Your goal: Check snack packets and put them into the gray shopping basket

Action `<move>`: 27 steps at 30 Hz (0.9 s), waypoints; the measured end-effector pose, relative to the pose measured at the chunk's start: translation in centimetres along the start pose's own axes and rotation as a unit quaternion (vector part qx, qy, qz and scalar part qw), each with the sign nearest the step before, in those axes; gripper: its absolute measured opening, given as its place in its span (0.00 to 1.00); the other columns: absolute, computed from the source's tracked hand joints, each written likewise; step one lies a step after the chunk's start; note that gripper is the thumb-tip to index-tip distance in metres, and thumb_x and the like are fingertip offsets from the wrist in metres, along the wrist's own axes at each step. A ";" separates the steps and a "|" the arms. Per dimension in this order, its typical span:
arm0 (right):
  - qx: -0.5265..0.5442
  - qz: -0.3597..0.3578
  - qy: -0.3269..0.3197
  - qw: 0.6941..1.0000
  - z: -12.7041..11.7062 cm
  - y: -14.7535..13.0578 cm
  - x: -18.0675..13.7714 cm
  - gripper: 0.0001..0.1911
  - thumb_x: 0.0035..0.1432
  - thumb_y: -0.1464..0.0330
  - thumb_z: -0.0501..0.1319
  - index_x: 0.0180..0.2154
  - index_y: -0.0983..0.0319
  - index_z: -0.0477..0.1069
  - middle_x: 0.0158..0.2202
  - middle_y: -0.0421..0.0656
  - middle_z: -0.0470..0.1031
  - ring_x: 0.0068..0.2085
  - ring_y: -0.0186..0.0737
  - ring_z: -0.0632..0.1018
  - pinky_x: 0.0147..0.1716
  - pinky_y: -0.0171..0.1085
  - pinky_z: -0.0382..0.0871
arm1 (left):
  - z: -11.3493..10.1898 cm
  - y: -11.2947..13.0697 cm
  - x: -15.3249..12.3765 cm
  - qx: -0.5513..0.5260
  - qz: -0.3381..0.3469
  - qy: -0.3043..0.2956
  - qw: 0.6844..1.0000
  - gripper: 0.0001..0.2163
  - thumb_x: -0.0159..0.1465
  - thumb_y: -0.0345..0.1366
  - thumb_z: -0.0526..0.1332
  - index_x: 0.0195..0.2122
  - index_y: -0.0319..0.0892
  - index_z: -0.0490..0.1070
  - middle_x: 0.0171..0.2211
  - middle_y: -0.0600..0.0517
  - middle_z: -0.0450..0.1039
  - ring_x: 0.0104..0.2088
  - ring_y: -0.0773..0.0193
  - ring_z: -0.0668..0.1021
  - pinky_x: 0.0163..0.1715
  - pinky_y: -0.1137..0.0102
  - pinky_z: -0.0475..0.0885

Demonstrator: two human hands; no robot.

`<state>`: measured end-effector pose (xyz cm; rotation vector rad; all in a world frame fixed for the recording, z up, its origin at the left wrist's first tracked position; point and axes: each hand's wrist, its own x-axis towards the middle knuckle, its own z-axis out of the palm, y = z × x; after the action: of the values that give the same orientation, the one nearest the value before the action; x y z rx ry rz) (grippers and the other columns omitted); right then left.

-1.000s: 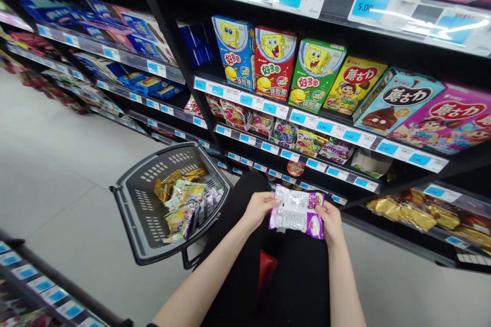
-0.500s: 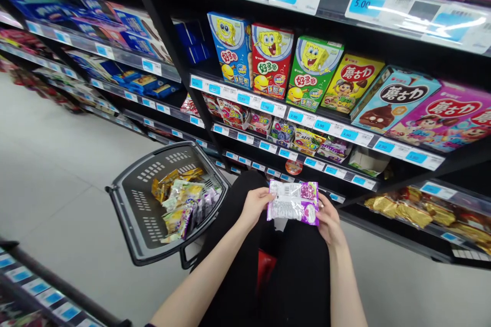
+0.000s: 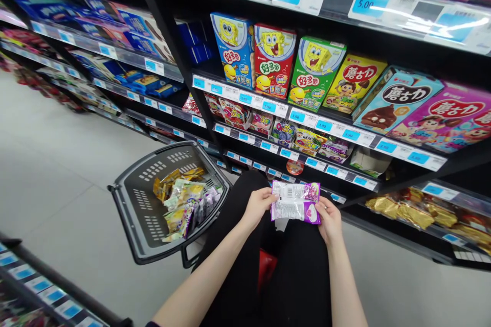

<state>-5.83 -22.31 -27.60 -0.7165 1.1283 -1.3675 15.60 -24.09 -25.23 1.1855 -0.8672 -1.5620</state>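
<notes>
Between my two hands is a purple and white candy packet (image 3: 294, 202), held flat above my knees with its printed back side up. My left hand (image 3: 259, 206) pinches the packet's left edge, thumb on top. On the opposite edge, my right hand (image 3: 329, 219) grips the purple end. To the left of my legs stands a grey shopping basket (image 3: 143, 204) with black rims. Inside it lie several yellow packets (image 3: 192, 194), some orange-gold packets (image 3: 164, 184) and a row of purple-silver packets (image 3: 207, 203).
Shelves in front hold snack boxes, among them a green box (image 3: 316, 71) and a red box (image 3: 273, 59). Lower down are small candy packs (image 3: 307, 141). Gold bags (image 3: 414, 213) lie at the right. Another shelf edge (image 3: 49, 286) runs along the lower left.
The packet's right end has tilted slightly and my right-hand fingers have shifted on its edge. Otherwise the view has only moved a little; both hands still hold the packet.
</notes>
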 end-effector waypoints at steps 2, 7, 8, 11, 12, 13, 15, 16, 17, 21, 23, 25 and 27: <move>-0.012 -0.014 0.007 1.000 0.0 0.1 0.1 0.14 0.44 0.62 0.70 0.35 0.60 0.77 0.29 0.43 0.80 0.28 0.39 0.78 0.30 0.38 0.71 | 0.0 0.1 0.0 0.017 0.017 -0.003 1.000 0.14 0.50 0.43 0.69 0.30 0.36 0.78 0.22 0.49 0.78 0.22 0.62 0.77 0.24 0.70 0.71; -0.043 -0.091 0.033 0.994 -0.2 0.6 0.3 0.14 0.44 0.57 0.70 0.29 0.59 0.74 0.31 0.43 0.77 0.33 0.40 0.76 0.36 0.42 0.70 | 0.2 0.1 -0.7 0.072 0.096 0.028 0.992 0.08 0.52 0.40 0.68 0.26 0.40 0.79 0.25 0.50 0.78 0.28 0.61 0.78 0.32 0.70 0.72; -0.051 -0.113 0.045 0.991 -0.2 0.6 0.3 0.14 0.44 0.56 0.69 0.28 0.59 0.73 0.33 0.43 0.76 0.35 0.41 0.76 0.37 0.43 0.69 | 0.2 0.1 -1.0 0.083 0.114 0.041 0.989 0.06 0.52 0.38 0.68 0.25 0.41 0.79 0.25 0.51 0.79 0.29 0.61 0.78 0.33 0.70 0.73; -0.081 -0.167 0.082 0.979 -0.3 0.9 0.1 0.13 0.45 0.58 0.69 0.27 0.60 0.74 0.38 0.45 0.73 0.39 0.41 0.73 0.37 0.40 0.66 | 0.1 -0.1 -1.4 0.105 0.154 0.068 0.980 0.03 0.53 0.34 0.67 0.29 0.44 0.80 0.29 0.52 0.80 0.30 0.62 0.79 0.36 0.70 0.73; -0.092 -0.176 0.091 0.976 -0.3 1.0 -0.1 0.12 0.45 0.59 0.69 0.27 0.60 0.74 0.37 0.44 0.73 0.38 0.40 0.72 0.35 0.39 0.65 | 0.1 -0.2 -1.5 0.107 0.162 0.069 0.979 0.04 0.54 0.34 0.66 0.31 0.44 0.80 0.30 0.52 0.81 0.29 0.62 0.79 0.36 0.69 0.74; -0.100 -0.179 0.096 0.974 -0.3 1.0 -0.3 0.11 0.46 0.61 0.69 0.29 0.60 0.75 0.36 0.44 0.73 0.36 0.39 0.71 0.33 0.38 0.64 | 0.1 -0.1 -1.4 0.108 0.167 0.065 0.978 0.05 0.54 0.34 0.65 0.32 0.44 0.80 0.31 0.51 0.81 0.29 0.62 0.79 0.35 0.69 0.74; -0.106 -0.171 0.092 0.975 -0.1 1.0 -0.7 0.10 0.50 0.61 0.67 0.31 0.61 0.76 0.32 0.42 0.73 0.29 0.36 0.70 0.28 0.36 0.62 | 0.0 0.1 -1.4 0.104 0.173 0.049 0.978 0.06 0.54 0.35 0.65 0.32 0.42 0.80 0.34 0.49 0.81 0.32 0.59 0.81 0.37 0.67 0.76; -0.105 -0.165 0.086 0.977 0.0 1.0 -0.8 0.11 0.52 0.60 0.65 0.32 0.61 0.76 0.30 0.41 0.73 0.26 0.35 0.69 0.26 0.35 0.61 | 0.0 0.3 -1.3 0.101 0.175 0.041 0.978 0.07 0.54 0.36 0.65 0.32 0.42 0.80 0.35 0.48 0.81 0.35 0.57 0.81 0.38 0.66 0.76; -0.101 -0.159 0.079 0.979 0.1 0.9 -0.9 0.12 0.53 0.58 0.64 0.32 0.60 0.76 0.29 0.41 0.73 0.25 0.34 0.68 0.25 0.35 0.61 | -0.1 0.5 -1.3 0.097 0.177 0.032 0.979 0.08 0.54 0.36 0.65 0.32 0.41 0.80 0.37 0.47 0.81 0.38 0.55 0.81 0.40 0.65 0.76; -0.081 -0.147 0.068 0.983 0.2 0.4 -1.0 0.22 0.55 0.48 0.57 0.28 0.60 0.74 0.28 0.41 0.74 0.27 0.37 0.73 0.28 0.36 0.65 | -0.1 1.3 -1.6 0.088 0.170 0.016 0.981 0.10 0.55 0.39 0.63 0.31 0.41 0.81 0.36 0.45 0.81 0.42 0.53 0.80 0.46 0.62 0.73; -0.079 -0.129 0.061 0.987 0.1 0.1 -0.8 0.23 0.53 0.48 0.59 0.25 0.61 0.73 0.24 0.41 0.73 0.25 0.36 0.72 0.26 0.35 0.65 | 0.1 1.3 -1.7 0.087 0.152 0.030 0.984 0.09 0.55 0.39 0.63 0.29 0.40 0.81 0.34 0.46 0.82 0.39 0.53 0.81 0.44 0.63 0.74; -0.081 -0.102 0.050 0.990 0.1 -0.1 -0.7 0.18 0.50 0.53 0.64 0.24 0.61 0.72 0.21 0.39 0.72 0.22 0.34 0.71 0.23 0.33 0.64 | 0.2 1.1 -1.6 0.084 0.128 0.049 0.987 0.07 0.52 0.37 0.67 0.27 0.39 0.80 0.32 0.46 0.81 0.35 0.54 0.81 0.38 0.65 0.75; -0.081 -0.079 0.041 0.993 0.1 -0.2 -0.6 0.14 0.46 0.58 0.69 0.26 0.60 0.72 0.20 0.38 0.73 0.22 0.34 0.72 0.23 0.33 0.66 | 0.3 0.9 -1.4 0.079 0.106 0.057 0.990 0.08 0.49 0.35 0.69 0.30 0.38 0.80 0.28 0.47 0.81 0.31 0.56 0.81 0.33 0.67 0.76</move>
<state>-5.71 -21.83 -27.28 -0.8892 1.2797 -1.4607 15.62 -23.03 -23.96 1.2383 -1.0198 -1.2606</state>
